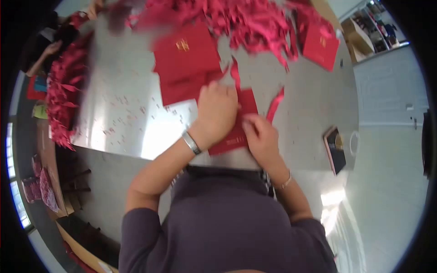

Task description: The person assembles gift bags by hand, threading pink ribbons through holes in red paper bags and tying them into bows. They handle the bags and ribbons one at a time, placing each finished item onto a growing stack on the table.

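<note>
A flat red packet (248, 102) with small pale print near its lower end lies at the table's near edge, under both my hands. My left hand (217, 111) rests over its left side with the fingers curled; their tips are hidden. A red ribbon strip (235, 75) sticks up beyond those fingers. On the packet's right side, my right hand (263, 139) is closed, thumb and forefinger pinched together at a red ribbon (275, 105) whose loose end points away to the right. Just beyond my left hand lie overlapping red packets (186, 59), the top one marked with a gold emblem.
A heap of red ribbons (255, 27) covers the table's far side, near another red packet (321, 48). More ribboned pieces (66, 91) hang at the left edge. A phone (335, 150) lies at right. Small scraps (118, 118) dot the metal table (150, 136). Another person's hand (52, 48) shows far left.
</note>
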Action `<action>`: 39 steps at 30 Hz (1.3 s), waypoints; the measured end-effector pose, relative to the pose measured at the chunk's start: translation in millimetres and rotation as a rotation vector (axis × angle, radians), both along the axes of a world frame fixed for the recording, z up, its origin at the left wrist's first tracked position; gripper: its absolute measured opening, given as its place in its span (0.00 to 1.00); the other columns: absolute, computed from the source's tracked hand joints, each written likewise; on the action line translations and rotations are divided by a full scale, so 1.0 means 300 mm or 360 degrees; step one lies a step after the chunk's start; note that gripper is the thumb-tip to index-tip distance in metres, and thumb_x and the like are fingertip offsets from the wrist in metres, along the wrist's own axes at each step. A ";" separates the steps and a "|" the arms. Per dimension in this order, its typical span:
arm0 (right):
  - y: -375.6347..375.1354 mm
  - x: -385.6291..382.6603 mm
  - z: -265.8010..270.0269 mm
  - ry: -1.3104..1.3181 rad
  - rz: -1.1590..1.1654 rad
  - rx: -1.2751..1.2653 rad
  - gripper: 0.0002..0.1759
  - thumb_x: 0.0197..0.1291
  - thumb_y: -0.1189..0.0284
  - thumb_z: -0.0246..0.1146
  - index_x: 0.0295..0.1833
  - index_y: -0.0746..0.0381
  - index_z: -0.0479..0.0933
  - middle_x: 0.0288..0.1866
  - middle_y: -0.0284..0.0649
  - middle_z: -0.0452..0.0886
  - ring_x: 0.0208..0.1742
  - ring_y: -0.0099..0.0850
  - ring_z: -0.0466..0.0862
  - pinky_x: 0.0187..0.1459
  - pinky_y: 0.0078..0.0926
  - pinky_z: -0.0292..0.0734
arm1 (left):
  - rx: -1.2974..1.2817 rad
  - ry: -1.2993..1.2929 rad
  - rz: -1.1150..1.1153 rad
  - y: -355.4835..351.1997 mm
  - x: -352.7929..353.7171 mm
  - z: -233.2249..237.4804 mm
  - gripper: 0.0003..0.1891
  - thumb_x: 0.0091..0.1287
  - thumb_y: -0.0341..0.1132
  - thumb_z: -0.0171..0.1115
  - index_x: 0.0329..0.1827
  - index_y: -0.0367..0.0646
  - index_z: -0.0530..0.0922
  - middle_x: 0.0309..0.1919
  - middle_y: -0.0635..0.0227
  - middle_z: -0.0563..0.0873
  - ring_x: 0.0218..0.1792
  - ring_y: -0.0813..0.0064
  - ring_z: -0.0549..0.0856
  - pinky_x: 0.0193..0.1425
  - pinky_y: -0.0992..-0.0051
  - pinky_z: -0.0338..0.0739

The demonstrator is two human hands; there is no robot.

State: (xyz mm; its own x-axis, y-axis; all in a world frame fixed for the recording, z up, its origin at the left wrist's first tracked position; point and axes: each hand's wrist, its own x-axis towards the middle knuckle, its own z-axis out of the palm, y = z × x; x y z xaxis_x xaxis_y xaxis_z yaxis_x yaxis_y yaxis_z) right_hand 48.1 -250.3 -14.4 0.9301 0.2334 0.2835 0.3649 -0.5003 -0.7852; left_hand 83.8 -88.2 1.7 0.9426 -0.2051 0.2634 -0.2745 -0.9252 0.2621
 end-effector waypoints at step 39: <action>0.127 -0.014 0.045 0.0054 0.0048 -0.0166 0.04 0.58 0.72 0.66 0.37 0.61 0.80 0.30 0.41 0.84 0.29 0.40 0.84 0.30 0.33 0.77 | -0.1604 0.1157 0.0012 0.194 -0.141 -0.011 0.14 0.60 0.26 0.61 0.49 0.36 0.83 0.36 0.60 0.87 0.38 0.71 0.85 0.46 0.73 0.78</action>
State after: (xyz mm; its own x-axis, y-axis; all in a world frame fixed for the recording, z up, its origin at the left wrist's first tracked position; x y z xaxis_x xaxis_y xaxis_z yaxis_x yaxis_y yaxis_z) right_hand 43.9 -212.2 -0.8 0.9308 0.2883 0.2247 0.3553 -0.5692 -0.7415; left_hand 41.6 -30.0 -1.8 0.9362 -0.2084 -0.2830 0.2359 -0.2242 0.9456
